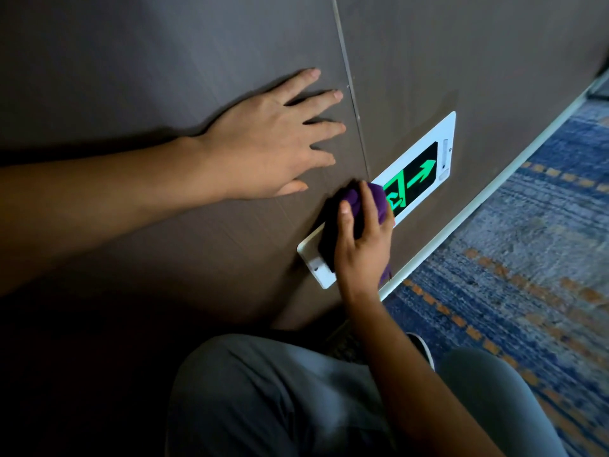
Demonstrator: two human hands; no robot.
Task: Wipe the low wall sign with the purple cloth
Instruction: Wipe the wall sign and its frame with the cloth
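We see our right hand (361,245) pressing a bunched purple cloth (359,206) against the rectangular white-framed wall sign (425,169), which is set low in the grey-brown panelled wall (197,61), just above the pale skirting strip (494,192). The fingers (367,206) of this hand are curled over the cloth and grip it, the thumb (346,219) lying across its near side. The cloth covers the middle of the sign's dark face; beyond it the lit green pictogram and green arrow (423,173) show, and nearer to us a white corner of the frame (313,258) shows, with a small screw in it. A bit of purple hangs out below the wrist, near the skirting.

Our left hand (273,140) lies flat on the wall above and to the left of the sign, fingers straight and spread, holding nothing. Its fingertips (336,128) reach close to the thin vertical seam (352,94) between two wall panels, and its thumb ends just beside the cloth without clearly touching it.

At the bottom we see our knees in grey trousers (263,390), bent close to the wall, and part of a dark shoe (423,349) with a white sole. To the right, the floor is covered by blue patterned carpet (527,258) with orange dashes.
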